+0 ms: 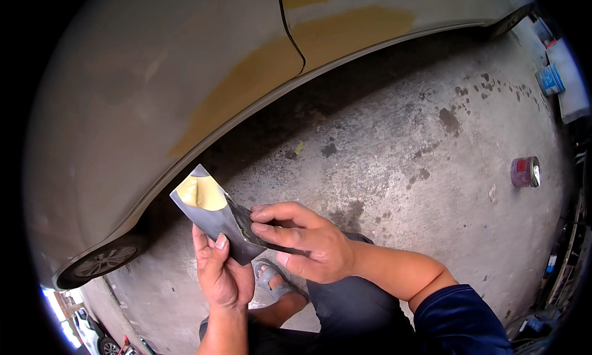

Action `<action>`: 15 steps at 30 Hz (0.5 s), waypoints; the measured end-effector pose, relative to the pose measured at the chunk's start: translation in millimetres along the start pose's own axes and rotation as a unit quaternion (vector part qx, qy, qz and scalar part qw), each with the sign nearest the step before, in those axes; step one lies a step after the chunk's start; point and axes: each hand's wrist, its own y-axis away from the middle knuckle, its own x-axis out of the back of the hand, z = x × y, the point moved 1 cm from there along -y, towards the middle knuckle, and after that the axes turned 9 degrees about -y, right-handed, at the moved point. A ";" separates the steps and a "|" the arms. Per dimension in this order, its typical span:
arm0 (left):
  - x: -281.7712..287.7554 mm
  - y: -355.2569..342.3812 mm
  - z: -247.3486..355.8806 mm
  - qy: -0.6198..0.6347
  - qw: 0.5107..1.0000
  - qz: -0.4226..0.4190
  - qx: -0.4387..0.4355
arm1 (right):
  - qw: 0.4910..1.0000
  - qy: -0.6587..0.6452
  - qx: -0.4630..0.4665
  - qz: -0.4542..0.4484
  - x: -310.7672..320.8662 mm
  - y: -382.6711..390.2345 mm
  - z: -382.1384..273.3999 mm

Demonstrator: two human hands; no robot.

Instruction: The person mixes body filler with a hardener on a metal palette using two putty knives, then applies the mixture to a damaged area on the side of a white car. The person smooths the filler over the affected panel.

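Observation:
My left hand [223, 272] grips a flat grey mixing plate [217, 222] from below, its thumb lying on the upper face. Smooth pale-yellow filler paste [209, 195] covers the plate's far end. Closed around a thin dark spreader [242, 218], my right hand [314, 244] has its fingers on one side and the thumb beneath. The spreader's edge lies against or just over the plate's right side, beside the paste; exact contact cannot be made out. Just beyond both hands is a car's side panel [135, 77], with a broad mustard-yellow filler patch [246, 87] across its lower part and a door seam.
Wheels stand at the car's near left [106, 261] and far right. On the stained concrete floor [394, 133] a dark red tin [524, 172] sits at right, with a blue bucket [550, 80] farther back. My sandalled foot [276, 281] is below the hands.

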 end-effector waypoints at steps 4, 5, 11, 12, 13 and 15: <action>-6.6 -0.9 11.1 -0.019 0.999 -0.004 -0.045 | 0.978 0.197 -0.048 -0.047 21.8 12.8 19.0; -10.3 -1.0 13.7 -0.028 0.997 -0.006 -0.065 | 0.966 0.254 -0.033 -0.030 27.8 16.1 23.2; -20.8 0.6 18.3 -0.048 0.986 -0.006 -0.162 | 0.938 -0.194 -0.233 0.168 58.3 27.1 -4.1; -26.5 2.1 17.3 -0.042 0.984 -0.019 -0.170 | 0.932 -0.250 -0.219 0.145 56.2 32.6 -5.0; -32.1 4.1 16.3 -0.036 0.983 -0.031 -0.178 | 0.943 -0.234 -0.211 0.111 50.6 36.1 -6.5; -41.3 10.5 12.9 -0.017 0.984 -0.057 -0.169 | 0.938 -0.244 -0.229 0.091 41.4 34.0 -6.3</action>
